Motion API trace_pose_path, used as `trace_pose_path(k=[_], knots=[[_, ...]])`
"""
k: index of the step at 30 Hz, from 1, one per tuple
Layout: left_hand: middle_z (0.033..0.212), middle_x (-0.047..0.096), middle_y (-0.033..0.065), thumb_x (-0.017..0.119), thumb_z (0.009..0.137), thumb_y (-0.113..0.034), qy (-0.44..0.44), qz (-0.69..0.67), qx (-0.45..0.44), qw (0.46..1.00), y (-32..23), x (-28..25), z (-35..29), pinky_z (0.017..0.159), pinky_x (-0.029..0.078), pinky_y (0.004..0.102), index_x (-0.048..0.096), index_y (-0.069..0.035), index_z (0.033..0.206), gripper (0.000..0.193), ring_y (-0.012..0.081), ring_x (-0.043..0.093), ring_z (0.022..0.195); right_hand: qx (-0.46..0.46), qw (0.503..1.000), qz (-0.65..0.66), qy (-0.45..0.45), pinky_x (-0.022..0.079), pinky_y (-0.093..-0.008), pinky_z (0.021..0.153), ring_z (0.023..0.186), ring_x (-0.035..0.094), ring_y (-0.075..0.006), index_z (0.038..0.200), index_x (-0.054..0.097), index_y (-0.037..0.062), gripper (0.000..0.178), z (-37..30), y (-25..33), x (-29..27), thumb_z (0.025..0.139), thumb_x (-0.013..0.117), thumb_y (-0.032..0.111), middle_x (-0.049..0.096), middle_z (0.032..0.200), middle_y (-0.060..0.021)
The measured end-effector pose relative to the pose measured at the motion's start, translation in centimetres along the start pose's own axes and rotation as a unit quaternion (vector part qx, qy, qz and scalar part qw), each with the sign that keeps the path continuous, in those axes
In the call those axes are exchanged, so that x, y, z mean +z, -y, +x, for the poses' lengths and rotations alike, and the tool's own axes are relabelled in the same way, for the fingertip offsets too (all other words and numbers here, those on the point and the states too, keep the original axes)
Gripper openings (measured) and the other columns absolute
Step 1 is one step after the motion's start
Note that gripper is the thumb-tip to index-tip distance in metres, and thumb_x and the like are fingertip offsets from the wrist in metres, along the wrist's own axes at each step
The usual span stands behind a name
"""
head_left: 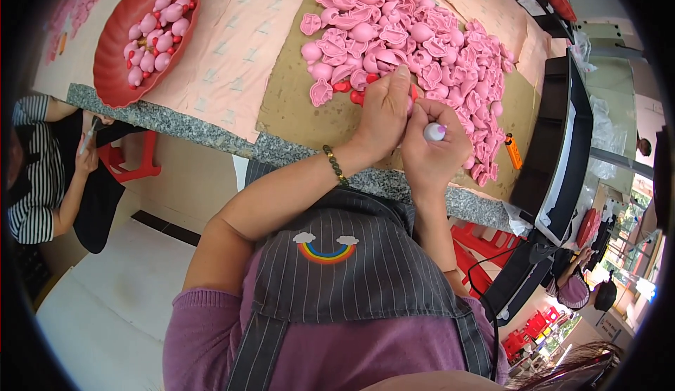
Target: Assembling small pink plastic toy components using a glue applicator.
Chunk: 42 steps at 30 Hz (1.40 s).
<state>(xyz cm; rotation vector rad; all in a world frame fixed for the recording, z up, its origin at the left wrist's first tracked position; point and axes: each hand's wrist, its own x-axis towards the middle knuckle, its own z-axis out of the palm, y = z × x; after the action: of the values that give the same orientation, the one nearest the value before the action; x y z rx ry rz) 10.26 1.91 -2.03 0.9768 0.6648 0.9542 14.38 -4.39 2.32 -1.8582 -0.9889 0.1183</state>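
My left hand [383, 113] is closed, its thumb and fingers pinching a small pink plastic piece [410, 104] that is mostly hidden. Against it works my right hand [437, 148], wrapped around a tool whose white rounded end [434, 132] with a purple spot sticks out of the fist. The tool's working end is out of sight. Just beyond both hands spreads a large heap of pink moulded plastic pieces [422, 32], some rounded and some thin with jagged edges. A few small red pieces [342, 86] lie beside my left fingers.
A red fluted bowl [112, 74] at the far left holds pink round pieces and small red ones. An orange-handled cutter [513, 152] lies right of the heap. Beyond it stands a black bin [555, 145]. Another person [49, 173] sits at the left, holding a tool.
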Motion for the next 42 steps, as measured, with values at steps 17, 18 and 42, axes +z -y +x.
trace_pose_path(k=[17, 18, 42], knots=[[0.058, 0.046, 0.0010, 0.035, 0.097, -0.031, -0.009, -0.042, -0.044, 0.998, 0.4, -0.2, 0.2, 0.046, 0.033, 0.0246, 0.052, -0.002, 0.069, 0.044, 0.0074, 0.040, 0.052, 0.085, 0.991, 0.094, 0.039, 0.040, -0.0177, 0.054, 0.061, 0.051, -0.0046, 0.080, 0.061, -0.0048, 0.003, -1.7, 0.1, -1.1, 0.078, 0.062, -0.002, 0.060, 0.070, -0.0025], [0.058, 0.046, 0.0019, 0.035, 0.097, -0.032, -0.009, -0.082, -0.080, 0.993, 0.1, -0.1, 0.1, 0.044, 0.032, 0.0245, 0.052, -0.003, 0.069, 0.044, 0.0077, 0.040, 0.049, 0.111, 0.984, 0.112, 0.078, 0.041, -0.0188, 0.055, 0.061, 0.052, -0.0058, 0.080, 0.061, -0.0046, 0.003, -2.1, 0.1, -1.5, 0.078, 0.061, -0.002, 0.060, 0.071, -0.0037], [0.074, 0.053, 0.0108, 0.028, 0.099, -0.031, 0.063, -0.163, -0.082, 0.981, -0.9, -0.6, -0.1, 0.063, 0.041, 0.0265, 0.045, -0.003, 0.069, 0.044, 0.0148, 0.047, 0.065, -0.149, 0.984, 0.029, 0.094, 0.044, -0.0277, 0.053, 0.060, 0.055, -0.0174, 0.091, 0.061, -0.0042, 0.019, 0.6, -0.8, -1.9, 0.073, 0.059, -0.010, 0.058, 0.070, -0.0105]])
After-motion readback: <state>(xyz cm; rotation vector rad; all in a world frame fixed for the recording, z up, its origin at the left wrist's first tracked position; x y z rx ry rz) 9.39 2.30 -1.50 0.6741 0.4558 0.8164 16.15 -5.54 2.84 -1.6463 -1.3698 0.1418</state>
